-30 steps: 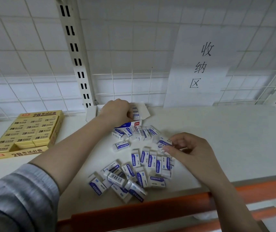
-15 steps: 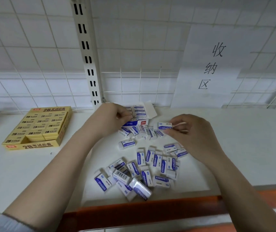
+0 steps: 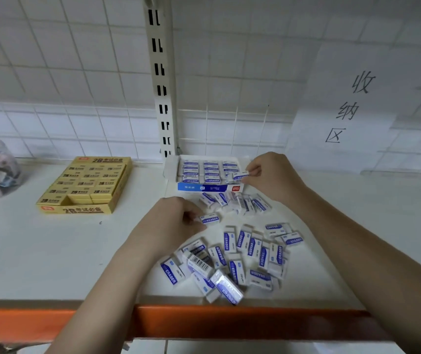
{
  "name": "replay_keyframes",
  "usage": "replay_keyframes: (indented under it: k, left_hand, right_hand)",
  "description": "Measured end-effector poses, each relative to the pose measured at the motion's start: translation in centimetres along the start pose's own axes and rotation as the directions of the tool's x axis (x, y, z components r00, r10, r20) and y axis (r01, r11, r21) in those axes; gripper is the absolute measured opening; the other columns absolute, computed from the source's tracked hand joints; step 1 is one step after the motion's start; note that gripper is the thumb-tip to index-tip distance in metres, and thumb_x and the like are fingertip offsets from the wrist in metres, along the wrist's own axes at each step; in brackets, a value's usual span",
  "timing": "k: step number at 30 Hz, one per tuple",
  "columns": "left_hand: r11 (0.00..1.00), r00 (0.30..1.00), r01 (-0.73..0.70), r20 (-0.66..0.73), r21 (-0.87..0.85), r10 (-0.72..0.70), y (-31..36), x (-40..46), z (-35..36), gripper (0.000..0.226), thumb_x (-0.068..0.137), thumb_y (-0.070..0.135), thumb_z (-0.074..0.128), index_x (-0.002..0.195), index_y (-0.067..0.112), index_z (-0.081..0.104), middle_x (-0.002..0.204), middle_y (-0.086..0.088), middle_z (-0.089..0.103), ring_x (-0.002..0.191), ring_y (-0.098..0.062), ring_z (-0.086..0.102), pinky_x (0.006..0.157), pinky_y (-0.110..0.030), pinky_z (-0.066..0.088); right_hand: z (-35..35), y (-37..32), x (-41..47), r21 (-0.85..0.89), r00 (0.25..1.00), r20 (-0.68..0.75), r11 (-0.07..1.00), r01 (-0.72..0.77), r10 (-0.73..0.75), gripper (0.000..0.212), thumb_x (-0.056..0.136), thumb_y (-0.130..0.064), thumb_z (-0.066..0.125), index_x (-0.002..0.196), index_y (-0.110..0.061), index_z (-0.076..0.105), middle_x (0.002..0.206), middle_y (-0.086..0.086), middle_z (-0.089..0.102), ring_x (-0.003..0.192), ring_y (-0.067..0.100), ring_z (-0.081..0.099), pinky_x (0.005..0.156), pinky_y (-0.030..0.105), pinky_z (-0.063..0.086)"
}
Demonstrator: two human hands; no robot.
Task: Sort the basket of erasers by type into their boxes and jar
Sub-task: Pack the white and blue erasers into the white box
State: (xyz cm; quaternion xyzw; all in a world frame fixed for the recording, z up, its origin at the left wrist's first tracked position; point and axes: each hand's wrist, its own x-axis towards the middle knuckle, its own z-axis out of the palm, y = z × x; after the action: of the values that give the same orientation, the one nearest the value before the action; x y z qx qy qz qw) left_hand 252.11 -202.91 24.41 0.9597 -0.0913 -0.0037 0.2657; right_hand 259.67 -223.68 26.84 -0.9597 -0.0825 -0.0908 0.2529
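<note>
head view: white-and-blue cardboard box (image 3: 205,172) is mostly filled, many blue-sleeved white erasers (image 3: 242,254) are left loose, one pinched by each hand (image 3: 268,175)

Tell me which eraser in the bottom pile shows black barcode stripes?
The white sleeved eraser at the pile's left, below the left hand; the neighbouring erasers show blue ERASER labels instead.
</note>
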Motion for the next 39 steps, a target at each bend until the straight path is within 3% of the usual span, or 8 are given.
replay_keyframes:
  k: [4, 10, 18, 25, 32, 35, 39]
  left_hand:
    - [0.998, 0.999, 0.019, -0.032, -0.062, -0.021, -0.7, -0.6, 0.1, 0.017, 0.085, 0.024, 0.065, 0.101, 0.028, 0.069, 0.09, 0.013, 0.061, 0.076, 0.002, 0.053, 0.063, -0.004, 0.035]
    - [0.99, 0.991, 0.03, -0.127, -0.141, -0.048, -1.3, -1.4, -0.2, 0.015, 0.083, 0.023, 0.067, 0.087, 0.036, 0.063, 0.087, 0.016, 0.061, 0.08, -0.001, 0.056, 0.07, -0.011, 0.042]
    - [0.979, 0.96, 0.015, -0.269, -0.204, -0.071, -2.1, -2.2, -0.7, 0.013, 0.08, 0.021, 0.072, 0.091, 0.027, 0.068, 0.082, 0.015, 0.06, 0.079, 0.001, 0.057, 0.064, -0.005, 0.038]
    - [0.964, 0.942, 0.038, -0.313, -0.264, -0.123, -2.3, -2.7, -1.2, 0.018, 0.079, 0.019, 0.073, 0.086, 0.033, 0.065, 0.085, 0.013, 0.062, 0.077, 0.0, 0.057, 0.062, -0.005, 0.037]
    - [0.952, 0.936, 0.019, -0.33, -0.305, -0.124, -2.1, -3.3, -1.3, 0.025, 0.077, 0.018, 0.074, 0.081, 0.04, 0.061, 0.084, 0.015, 0.062, 0.075, 0.001, 0.057, 0.062, -0.006, 0.038]
    - [0.952, 0.929, 0.003, -0.352, -0.306, -0.116, -2.4, -3.5, -1.4, 0.024, 0.078, 0.017, 0.073, 0.083, 0.038, 0.063, 0.085, 0.015, 0.062, 0.076, 0.002, 0.057, 0.062, -0.003, 0.039]
    - [0.954, 0.916, -0.027, -0.39, -0.298, -0.095, -2.6, -3.4, -1.6, 0.024, 0.078, 0.015, 0.074, 0.086, 0.036, 0.065, 0.087, 0.015, 0.062, 0.075, 0.001, 0.056, 0.061, -0.003, 0.038]
  right_hand:
    - [0.0, -0.9, 1.1, 0.029, 0.995, 0.093, 0.999, -0.034, 0.031, 0.025, 0.076, -0.017, 0.078, 0.095, -0.002, 0.073, 0.094, 0.009, 0.071, 0.083, 0.017, 0.063, 0.074, 0.027, 0.049]
    - [0.2, -1.1, 2.0, -0.011, 0.992, 0.113, 0.999, -0.046, 0.047, 0.016, 0.073, -0.017, 0.078, 0.086, -0.009, 0.073, 0.095, 0.003, 0.069, 0.079, 0.012, 0.056, 0.059, 0.02, 0.039]
    - [0.2, -1.6, 2.3, -0.096, 0.976, 0.216, 0.995, 0.03, -0.009, 0.018, 0.081, -0.014, 0.071, 0.097, -0.008, 0.075, 0.098, 0.007, 0.073, 0.089, 0.019, 0.066, 0.078, 0.024, 0.047]
    - [0.6, -1.8, 2.4, -0.116, 0.975, 0.223, 0.993, 0.006, 0.02, 0.018, 0.083, -0.01, 0.066, 0.099, -0.009, 0.075, 0.099, 0.005, 0.072, 0.092, 0.019, 0.064, 0.074, 0.022, 0.041]
    - [0.4, -2.0, 2.1, -0.054, 0.989, 0.146, 0.999, 0.004, 0.004, 0.012, 0.08, -0.008, 0.069, 0.088, -0.01, 0.077, 0.09, 0.004, 0.073, 0.083, 0.017, 0.066, 0.073, 0.024, 0.047]
    - [-0.6, -3.0, 0.1, -0.006, 0.996, 0.064, 0.998, 0.07, -0.07, 0.01, 0.081, -0.018, 0.072, 0.081, -0.009, 0.074, 0.082, 0.004, 0.072, 0.073, 0.019, 0.067, 0.068, 0.025, 0.051]
    - [-0.4, -3.6, -2.7, -0.126, 0.965, 0.264, 0.992, 0.026, 0.008, 0.032, 0.076, -0.039, 0.075, 0.084, -0.008, 0.071, 0.084, 0.005, 0.071, 0.076, 0.02, 0.067, 0.064, 0.025, 0.049]
